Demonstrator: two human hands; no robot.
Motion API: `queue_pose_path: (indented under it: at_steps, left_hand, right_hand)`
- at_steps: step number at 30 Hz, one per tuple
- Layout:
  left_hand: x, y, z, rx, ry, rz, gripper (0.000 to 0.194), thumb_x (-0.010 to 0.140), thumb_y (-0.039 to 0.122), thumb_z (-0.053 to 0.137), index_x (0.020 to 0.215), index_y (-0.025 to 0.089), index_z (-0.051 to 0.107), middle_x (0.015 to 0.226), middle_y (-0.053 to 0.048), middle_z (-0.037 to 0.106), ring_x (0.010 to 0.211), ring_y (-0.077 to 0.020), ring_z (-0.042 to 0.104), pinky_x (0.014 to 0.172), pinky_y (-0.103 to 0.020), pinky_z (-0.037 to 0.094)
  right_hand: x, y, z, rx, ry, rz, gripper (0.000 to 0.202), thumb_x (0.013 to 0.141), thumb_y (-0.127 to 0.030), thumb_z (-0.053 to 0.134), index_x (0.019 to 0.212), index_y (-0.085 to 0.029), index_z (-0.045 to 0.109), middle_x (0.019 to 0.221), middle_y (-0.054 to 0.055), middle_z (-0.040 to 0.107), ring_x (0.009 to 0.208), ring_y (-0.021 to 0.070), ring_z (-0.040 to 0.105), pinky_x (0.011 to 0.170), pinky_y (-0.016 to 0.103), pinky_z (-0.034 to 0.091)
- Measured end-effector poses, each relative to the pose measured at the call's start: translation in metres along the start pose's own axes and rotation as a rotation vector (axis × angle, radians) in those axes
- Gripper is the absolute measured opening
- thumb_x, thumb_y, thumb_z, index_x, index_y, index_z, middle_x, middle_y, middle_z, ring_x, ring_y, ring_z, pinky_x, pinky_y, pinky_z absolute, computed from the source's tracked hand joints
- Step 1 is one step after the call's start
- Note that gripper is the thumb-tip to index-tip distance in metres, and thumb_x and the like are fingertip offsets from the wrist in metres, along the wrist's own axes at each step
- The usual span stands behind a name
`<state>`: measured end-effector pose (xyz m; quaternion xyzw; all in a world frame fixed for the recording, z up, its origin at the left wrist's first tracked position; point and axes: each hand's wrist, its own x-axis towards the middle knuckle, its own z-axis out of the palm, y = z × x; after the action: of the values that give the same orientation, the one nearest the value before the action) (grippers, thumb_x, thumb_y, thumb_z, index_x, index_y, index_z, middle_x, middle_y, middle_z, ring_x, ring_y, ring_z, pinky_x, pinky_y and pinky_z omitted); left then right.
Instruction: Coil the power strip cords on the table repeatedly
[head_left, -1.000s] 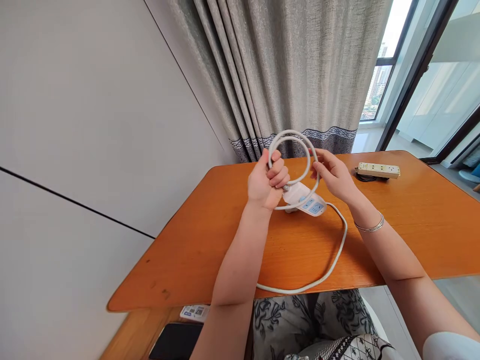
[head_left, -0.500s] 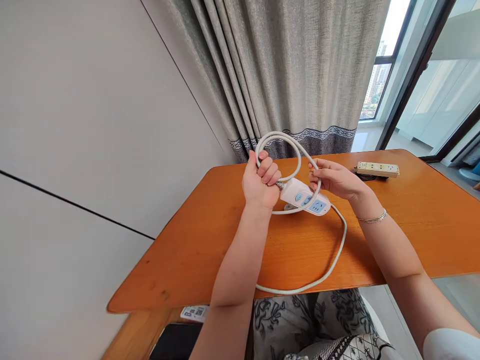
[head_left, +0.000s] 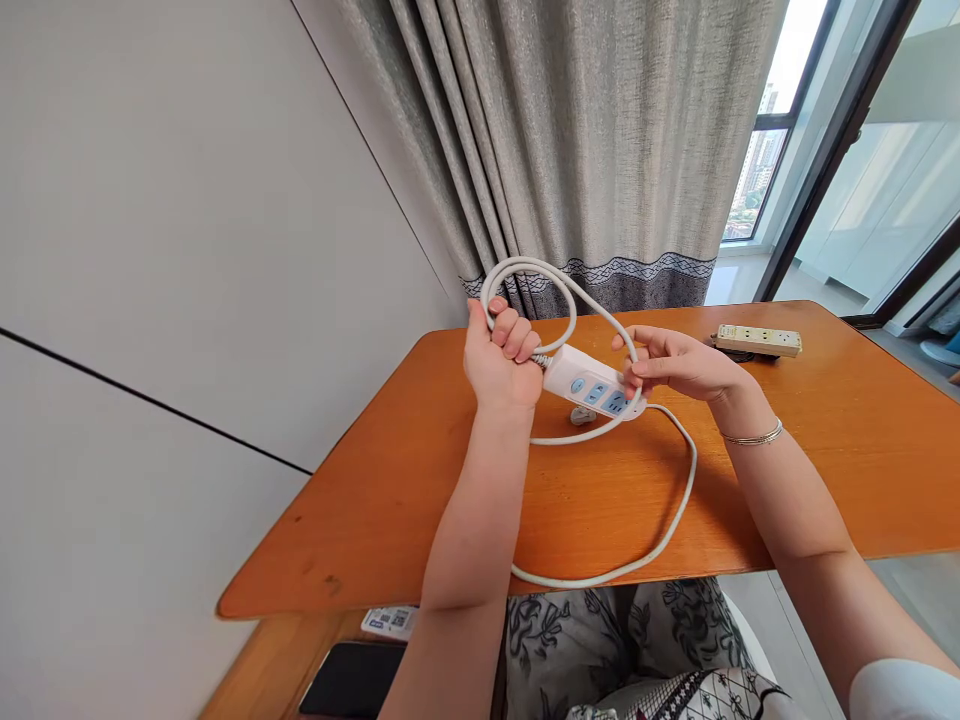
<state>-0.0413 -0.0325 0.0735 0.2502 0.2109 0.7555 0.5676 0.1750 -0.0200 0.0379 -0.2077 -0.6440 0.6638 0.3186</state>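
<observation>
My left hand is closed round a coiled white power cord near where it enters a white power strip with blue sockets. The loops stand up above the fist. Between the thumb and fingers of my right hand, a stretch of the same cord is pinched beside the strip's far end. More cord runs behind the strip and curves down to the table's front edge. A plug shows just below the strip, partly covered by it.
An orange-brown wooden table lies under both hands. Another cream power strip with a dark cord rests at its back right. A grey curtain hangs behind the table. A black phone lies on a lower wooden surface at front left.
My left hand has moved left with the coil and the power strip. The loop between the hands is wider, and the plug shows more below the strip.
</observation>
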Motion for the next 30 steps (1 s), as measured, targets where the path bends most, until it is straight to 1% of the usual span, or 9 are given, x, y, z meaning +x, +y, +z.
queue_pose_path:
  at_steps: [3, 6, 11, 15, 18, 20, 24, 27, 30]
  left_hand:
    - [0.006, 0.005, -0.005, 0.041, 0.023, 0.073, 0.04, 0.105, 0.037, 0.042, 0.069, 0.021, 0.043, 0.048, 0.009, 0.022, 0.033, -0.0051, 0.019, 0.033, -0.017, 0.022]
    - [0.011, 0.007, -0.009, 0.085, 0.068, 0.148, 0.04, 0.103, 0.041, 0.048, 0.068, 0.021, 0.043, 0.048, 0.009, 0.023, 0.034, -0.0051, 0.019, 0.034, -0.018, 0.023]
    - [0.014, 0.004, -0.013, 0.047, 0.157, 0.301, 0.041, 0.105, 0.041, 0.042, 0.069, 0.021, 0.044, 0.05, 0.009, 0.023, 0.035, -0.0052, 0.021, 0.037, -0.019, 0.024]
    - [0.01, 0.004, -0.013, 0.034, 0.173, 0.405, 0.039, 0.105, 0.04, 0.04, 0.071, 0.021, 0.044, 0.051, 0.008, 0.025, 0.037, -0.0058, 0.023, 0.039, -0.02, 0.024]
    - [0.006, 0.008, -0.011, 0.008, 0.218, 0.445, 0.039, 0.107, 0.039, 0.036, 0.073, 0.022, 0.044, 0.051, 0.007, 0.027, 0.037, -0.0068, 0.025, 0.04, -0.02, 0.026]
    - [0.004, 0.01, -0.009, -0.011, 0.257, 0.469, 0.039, 0.108, 0.039, 0.031, 0.074, 0.022, 0.045, 0.05, 0.007, 0.028, 0.037, -0.0071, 0.025, 0.04, -0.02, 0.027]
    - [0.003, 0.005, -0.004, 0.011, 0.225, 0.535, 0.041, 0.107, 0.039, 0.031, 0.073, 0.022, 0.046, 0.049, 0.007, 0.03, 0.037, -0.007, 0.027, 0.042, -0.02, 0.026]
    - [0.002, -0.003, -0.002, 0.037, 0.183, 0.581, 0.042, 0.108, 0.032, 0.029, 0.073, 0.02, 0.048, 0.048, 0.007, 0.034, 0.037, -0.0065, 0.028, 0.043, -0.02, 0.023]
    - [0.005, -0.01, -0.004, 0.098, 0.102, 0.597, 0.042, 0.108, 0.027, 0.029, 0.072, 0.02, 0.049, 0.047, 0.006, 0.039, 0.038, -0.0067, 0.031, 0.043, -0.02, 0.022]
  right_hand:
    - [0.003, 0.002, 0.002, 0.061, 0.017, 0.062, 0.039, 0.079, -0.03, 0.08, 0.109, -0.019, 0.057, 0.073, -0.004, 0.066, 0.079, 0.018, 0.076, 0.067, 0.024, 0.059]
    - [0.009, 0.005, 0.007, 0.165, 0.1, 0.1, 0.035, 0.079, -0.024, 0.076, 0.108, -0.02, 0.057, 0.073, -0.006, 0.062, 0.078, 0.0175, 0.076, 0.074, 0.029, 0.062]
    - [0.019, 0.015, 0.016, 0.235, 0.259, 0.069, 0.038, 0.083, -0.014, 0.068, 0.116, -0.022, 0.052, 0.078, -0.006, 0.063, 0.065, 0.0108, 0.068, 0.064, 0.027, 0.062]
    - [0.024, 0.023, 0.024, 0.25, 0.267, 0.06, 0.041, 0.082, -0.013, 0.069, 0.117, -0.022, 0.052, 0.076, -0.006, 0.062, 0.061, 0.0088, 0.061, 0.07, 0.031, 0.064]
    - [0.029, 0.029, 0.034, 0.252, 0.265, 0.042, 0.046, 0.081, -0.017, 0.07, 0.121, -0.026, 0.05, 0.074, -0.008, 0.059, 0.064, 0.0099, 0.065, 0.074, 0.03, 0.062]
    - [0.033, 0.035, 0.041, 0.236, 0.273, 0.022, 0.048, 0.082, -0.021, 0.067, 0.125, -0.029, 0.048, 0.075, -0.009, 0.057, 0.064, 0.0106, 0.065, 0.069, 0.03, 0.061]
    - [0.038, 0.046, 0.051, -0.068, 0.4, -0.06, 0.047, 0.089, -0.024, 0.054, 0.136, -0.028, 0.052, 0.074, -0.007, 0.052, 0.048, 0.0081, 0.047, 0.055, 0.027, 0.053]
    - [0.035, 0.044, 0.051, -0.519, 0.499, -0.129, 0.047, 0.093, -0.022, 0.047, 0.14, -0.019, 0.057, 0.08, 0.0, 0.061, 0.062, 0.0132, 0.055, 0.069, 0.032, 0.053]
    - [0.026, 0.032, 0.051, -0.959, 0.505, -0.123, 0.047, 0.096, -0.02, 0.047, 0.141, -0.015, 0.058, 0.098, 0.01, 0.07, 0.087, 0.0212, 0.064, 0.086, 0.036, 0.05]
